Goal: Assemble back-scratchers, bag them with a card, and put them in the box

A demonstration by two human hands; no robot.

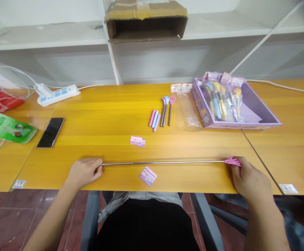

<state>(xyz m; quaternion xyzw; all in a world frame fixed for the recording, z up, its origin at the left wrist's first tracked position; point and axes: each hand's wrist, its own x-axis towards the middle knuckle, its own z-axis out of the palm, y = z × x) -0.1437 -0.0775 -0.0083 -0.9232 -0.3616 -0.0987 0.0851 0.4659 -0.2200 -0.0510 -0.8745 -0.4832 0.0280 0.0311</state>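
A telescopic back scratcher (164,162), pulled out long and thin, lies crosswise just above the table's front edge. My left hand (85,172) is closed round the end of its metal rod. At the other end, my right hand (251,177) pinches the pink hand-shaped head (232,161). Below the rod is a small printed card (148,175), and above it lie more cards (137,141). Farther back, pink, blue and purple handle sleeves (154,120) lie beside collapsed back scratchers (167,109) with coloured heads.
A purple display box (268,120) with several bagged items (223,101) stands at the right, an empty clear bag (185,108) beside it. Leftward are a phone (51,132), a green packet (9,127) and a power strip (59,95). A cardboard box (146,21) juts from the shelf.
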